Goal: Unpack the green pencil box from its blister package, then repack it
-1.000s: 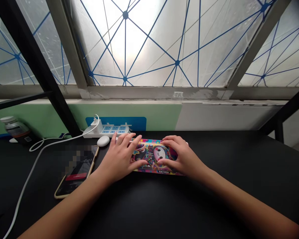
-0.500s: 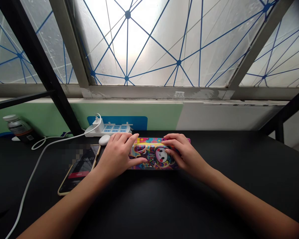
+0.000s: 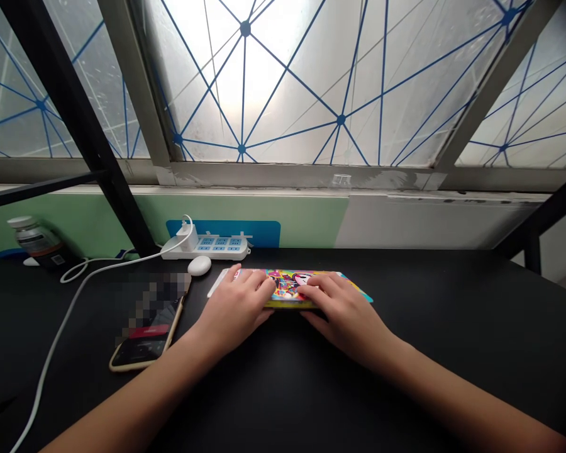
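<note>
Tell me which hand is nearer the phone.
Left. The left hand is just right of the phone, gripping the left part of the box; the right hand is farther right, on the box's right part.

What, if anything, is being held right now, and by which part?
A flat, rectangular, multicoloured printed box: the left hand grips its left part, the right hand its right, fingers on top, thumbs at the near edge.
</note>
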A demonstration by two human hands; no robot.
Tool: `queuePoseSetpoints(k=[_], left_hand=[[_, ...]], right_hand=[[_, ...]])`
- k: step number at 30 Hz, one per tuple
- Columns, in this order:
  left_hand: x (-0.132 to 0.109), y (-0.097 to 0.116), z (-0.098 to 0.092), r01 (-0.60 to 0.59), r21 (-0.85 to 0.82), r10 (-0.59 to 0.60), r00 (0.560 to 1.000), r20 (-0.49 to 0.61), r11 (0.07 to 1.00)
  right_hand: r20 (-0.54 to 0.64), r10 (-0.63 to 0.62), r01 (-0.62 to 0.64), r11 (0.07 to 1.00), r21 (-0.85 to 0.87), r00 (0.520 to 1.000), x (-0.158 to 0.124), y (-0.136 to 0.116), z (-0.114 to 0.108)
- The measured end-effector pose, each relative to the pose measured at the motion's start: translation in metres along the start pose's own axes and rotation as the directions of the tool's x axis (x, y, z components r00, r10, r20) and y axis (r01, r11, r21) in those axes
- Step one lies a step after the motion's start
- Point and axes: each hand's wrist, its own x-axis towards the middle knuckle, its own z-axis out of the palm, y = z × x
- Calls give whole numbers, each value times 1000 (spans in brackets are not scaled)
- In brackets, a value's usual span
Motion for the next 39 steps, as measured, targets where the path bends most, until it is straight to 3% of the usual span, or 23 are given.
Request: queuePoseSetpoints(k=[5,12,16,22,30,35,39], left_hand=[[2,3,4,-23,-52,29,993,111,998],[1,0,2,-38,-143,53,993,106,989],[-2,0,10,57,-184,-39,994,99,981],[-6,-3,18,253,-167,-200,939,280,953],[-4,-4,16,280,-154,-218,919,328,948],[-4,-5,16,275,-154,-214,920,327,949],[-6,-6,19,271,-161,-214,929,302,949]], right_hand=[[54,-22,22,1000,0,998,-4,0,19],[214,-21,3,996,84,977,-2,-5,13],[262,-38,18,997,78,964,-3,-8,12],[333,-48,23,997,79,942,-3,-5,13],[439,-34,-53,982,184,898,2,6,-4],[534,-1,-135,967,216,845,-7,29,-25],[488,42,-143,975,172,872,-13,47,-37]])
